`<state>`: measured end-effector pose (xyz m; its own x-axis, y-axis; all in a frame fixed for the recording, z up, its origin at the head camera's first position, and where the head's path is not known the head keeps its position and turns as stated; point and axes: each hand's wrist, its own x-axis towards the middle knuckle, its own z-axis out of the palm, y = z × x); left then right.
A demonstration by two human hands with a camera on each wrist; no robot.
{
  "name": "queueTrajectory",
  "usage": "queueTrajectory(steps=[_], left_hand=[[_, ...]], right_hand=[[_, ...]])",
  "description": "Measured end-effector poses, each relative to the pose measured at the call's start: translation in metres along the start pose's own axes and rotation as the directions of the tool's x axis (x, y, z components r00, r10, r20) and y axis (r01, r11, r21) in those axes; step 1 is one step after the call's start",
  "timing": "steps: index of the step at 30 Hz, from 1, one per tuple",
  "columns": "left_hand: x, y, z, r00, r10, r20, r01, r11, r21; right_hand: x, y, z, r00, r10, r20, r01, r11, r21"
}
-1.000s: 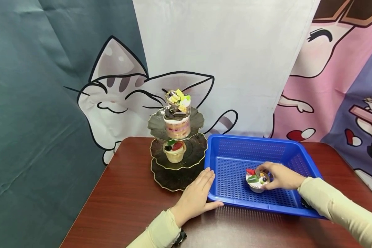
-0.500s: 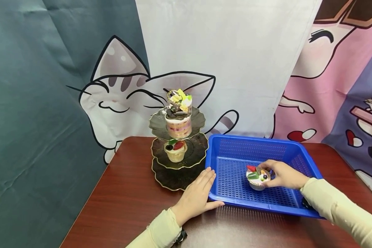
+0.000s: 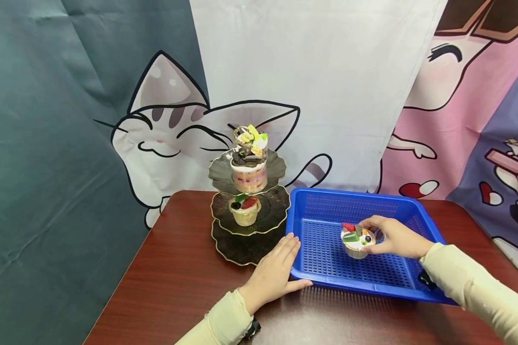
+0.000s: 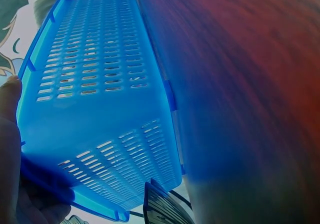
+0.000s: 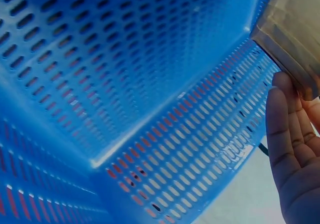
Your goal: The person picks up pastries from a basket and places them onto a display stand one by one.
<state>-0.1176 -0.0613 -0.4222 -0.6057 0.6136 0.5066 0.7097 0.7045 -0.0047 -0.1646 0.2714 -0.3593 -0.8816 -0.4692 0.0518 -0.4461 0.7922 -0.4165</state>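
Note:
In the head view my right hand (image 3: pixel 394 237) pinches a fruit-topped cupcake (image 3: pixel 355 248) by its side. It has white cream, a red strawberry piece and a green slice. Raised off the floor of the blue basket (image 3: pixel 319 278), the cupcake shows its pale cup (image 5: pixel 295 39) in the right wrist view, tilted by that camera's angle. My left hand (image 3: pixel 273 274) rests with straight fingers on the basket's near left corner, thumb along the front rim. In the left wrist view part of this hand (image 4: pixel 10 139) touches the rim, its other fingers partly hidden.
Left of the basket stands a dark tiered stand (image 3: pixel 269 211) with gold edges. A layered dessert cup (image 3: pixel 249 177) and a taller fruit-topped cup (image 3: pixel 254 139) are on its top tier. A fruit tart (image 3: pixel 245 213) sits one tier lower. Beneath is a reddish-brown table (image 3: pixel 168 268).
My right hand has lifted the cupcake slightly off the basket floor. The left hand has kept its place on the basket corner.

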Motion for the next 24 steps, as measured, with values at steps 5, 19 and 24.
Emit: queueTrajectory(steps=[5,19,24], left_hand=[[0.0,0.0,0.0,1.0,0.0,0.002,0.0,1.0,-0.01],[0.0,0.0,-0.001,1.0,-0.006,0.02,0.005,1.0,0.015],[0.0,0.0,-0.001,0.999,-0.008,0.036,0.008,1.0,0.013]], right_hand=[[0.004,-0.007,-0.01,1.0,-0.002,-0.016,0.003,1.0,0.018],[0.028,-0.033,-0.029,0.998,-0.035,-0.055,0.038,0.997,0.067],[0.037,-0.04,-0.029,0.995,-0.057,-0.087,0.065,0.994,0.089]])
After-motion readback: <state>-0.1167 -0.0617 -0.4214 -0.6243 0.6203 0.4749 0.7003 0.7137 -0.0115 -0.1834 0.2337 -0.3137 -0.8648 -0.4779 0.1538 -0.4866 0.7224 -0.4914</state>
